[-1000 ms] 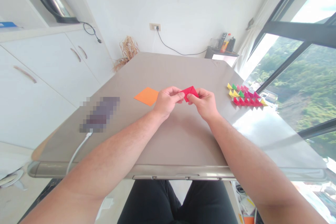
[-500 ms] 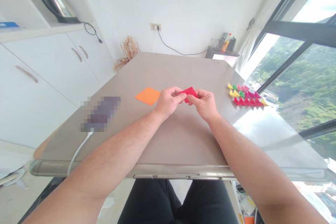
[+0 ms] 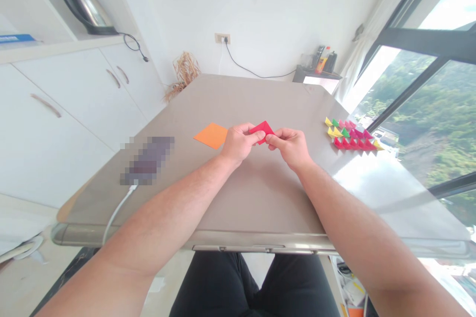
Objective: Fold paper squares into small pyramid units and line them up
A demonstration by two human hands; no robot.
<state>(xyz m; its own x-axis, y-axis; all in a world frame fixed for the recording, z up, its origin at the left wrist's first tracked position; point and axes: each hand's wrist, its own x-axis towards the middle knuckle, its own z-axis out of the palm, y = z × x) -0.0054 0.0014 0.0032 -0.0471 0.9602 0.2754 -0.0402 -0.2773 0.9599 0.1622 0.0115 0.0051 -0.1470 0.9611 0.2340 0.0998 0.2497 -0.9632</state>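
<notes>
Left to right across the grey-brown table (image 3: 238, 198): beyond its far left side, on a shelf, a black-and-silver electric kettle (image 3: 89, 6). On the table's left part, a dark flat object (image 3: 147, 161), pixelated past identifying, with a white cable (image 3: 118, 207) running over the near edge. Behind the far left corner, a dried plant (image 3: 187, 68). Left of the table's middle, an orange paper sheet (image 3: 210, 135), flat, just beside the left hand (image 3: 235, 146).

Around the table's middle, apparently held just above the surface, a red folded paper (image 3: 265, 126). Clamped on its left part: left thumb above, fingers beneath, partly hidden. Pinched at its lower right edge: thumb and forefinger of the right hand (image 3: 295, 148).

Seemingly mid-crease, lining up or pressing a small fold. Needed for any further crease: firm left grip, matched edges, light right pressure.

Near the table's right edge, three rows of small folded paper pieces (image 3: 345, 145): yellow, green, pink, magenta, red. Past that edge, a window (image 3: 427, 109).
</notes>
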